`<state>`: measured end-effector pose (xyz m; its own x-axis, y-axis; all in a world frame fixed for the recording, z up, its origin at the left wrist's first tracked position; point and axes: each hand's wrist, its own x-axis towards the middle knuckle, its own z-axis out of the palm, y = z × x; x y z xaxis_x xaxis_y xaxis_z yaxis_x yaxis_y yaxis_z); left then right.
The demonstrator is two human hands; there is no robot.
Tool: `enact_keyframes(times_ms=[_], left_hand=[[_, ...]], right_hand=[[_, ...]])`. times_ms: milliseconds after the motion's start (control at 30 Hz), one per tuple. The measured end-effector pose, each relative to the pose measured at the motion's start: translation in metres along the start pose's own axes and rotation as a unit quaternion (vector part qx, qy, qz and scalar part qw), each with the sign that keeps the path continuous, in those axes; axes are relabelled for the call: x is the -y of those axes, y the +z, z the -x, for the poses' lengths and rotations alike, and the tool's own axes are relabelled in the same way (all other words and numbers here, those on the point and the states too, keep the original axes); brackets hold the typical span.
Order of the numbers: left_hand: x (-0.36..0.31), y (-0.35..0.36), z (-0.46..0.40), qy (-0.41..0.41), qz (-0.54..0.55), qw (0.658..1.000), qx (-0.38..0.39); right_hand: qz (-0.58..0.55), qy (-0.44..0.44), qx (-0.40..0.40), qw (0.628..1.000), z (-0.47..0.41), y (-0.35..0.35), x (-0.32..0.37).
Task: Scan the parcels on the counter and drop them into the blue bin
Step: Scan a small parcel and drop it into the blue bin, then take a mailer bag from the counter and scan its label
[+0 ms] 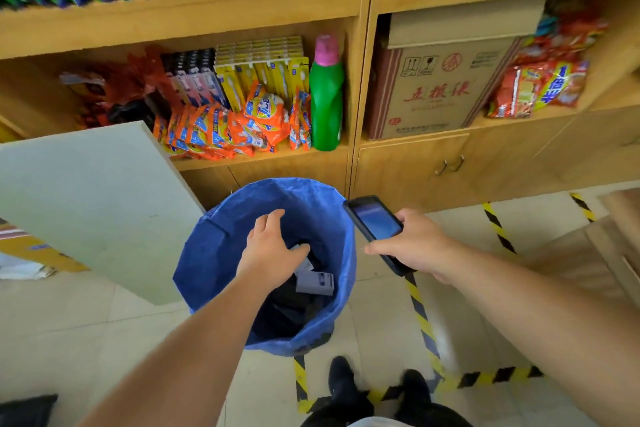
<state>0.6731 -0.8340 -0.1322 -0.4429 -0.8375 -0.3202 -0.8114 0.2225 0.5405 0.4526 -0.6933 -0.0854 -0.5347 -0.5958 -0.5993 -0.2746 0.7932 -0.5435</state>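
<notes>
Left hand [268, 248] hangs over the mouth of the blue bin [207, 253], fingers spread and relaxed, holding nothing. Directly under it, inside the bin, lies a pale grey parcel [315, 282] with a printed label, resting on dark wrapped items; whether those are more parcels is hard to tell in the shadow. Right hand [412, 246] is clamped around a handheld scanner [375, 225], screen lit, held just beside the bin's right rim.

Bin stands on the tiled floor [104, 340] inside a hazard-tape square [420, 315], in front of wooden shelves [360, 80] stocked with detergent sachets and a green bottle [325, 104]. A pale table [86, 201] juts in at left; the visible part carries nothing.

Judgement: at least one parcel is scanned and dropped. Any remaining parcels lie out of view, so what is left cannot be counted from here.
</notes>
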Motion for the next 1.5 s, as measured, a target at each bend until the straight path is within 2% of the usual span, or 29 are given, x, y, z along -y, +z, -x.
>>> enact_keyframes(times_ms=[400,733,933,1133,1500], left_hand=[[-0.146,0.082,0.019,0.130,-0.083,0.985,0.075],[-0.294,0.193,0.120,0.253,-0.121,0.951,0.128],[-0.362,0.258,0.184,0.309,-0.126,0.929,0.159],[-0.414,0.318,0.235,0.370,-0.144,0.897,0.195],[-0.502,0.436,0.265,0.445,-0.177,0.824,0.305]], right_hand=[[-0.116,0.058,-0.088,0.988,0.074,-0.097,-0.129],[-0.185,0.118,-0.173,0.960,0.172,-0.173,-0.291],[-0.224,0.162,-0.225,0.934,0.222,-0.198,-0.386],[-0.249,0.211,-0.269,0.906,0.272,-0.216,-0.452],[-0.351,0.318,-0.321,0.820,0.309,-0.232,-0.543]])
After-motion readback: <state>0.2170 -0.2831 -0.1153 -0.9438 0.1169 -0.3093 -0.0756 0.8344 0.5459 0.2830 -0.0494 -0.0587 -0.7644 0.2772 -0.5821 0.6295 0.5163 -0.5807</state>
